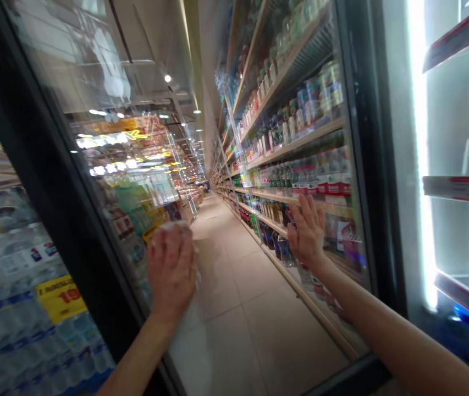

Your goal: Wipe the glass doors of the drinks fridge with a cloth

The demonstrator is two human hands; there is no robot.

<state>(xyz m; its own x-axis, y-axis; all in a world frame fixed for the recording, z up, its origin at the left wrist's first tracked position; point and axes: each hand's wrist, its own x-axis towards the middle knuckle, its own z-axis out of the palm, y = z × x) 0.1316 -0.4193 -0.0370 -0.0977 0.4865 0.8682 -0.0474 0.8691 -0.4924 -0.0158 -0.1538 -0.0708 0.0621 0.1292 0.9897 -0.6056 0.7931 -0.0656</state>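
A black-framed glass door (pixel 226 308) fills the middle of the view. My left hand (pixel 170 269) presses a whitish cloth (pixel 197 269) flat against the pane. Only the cloth's edges show past the fingers and beside the palm, and motion blurs them. My right hand (pixel 309 234) is open, fingers spread, and seems to rest on the glass near the door's right side. Nothing is in it.
Right of the door are lit cooler shelves (pixel 461 190) and a bright light strip (pixel 421 165). Through the glass show shelves of bottles (pixel 300 179) and a tiled aisle floor (pixel 234 275). Stacked water bottles (pixel 7 308) with a yellow price sign (pixel 61 297) stand left.
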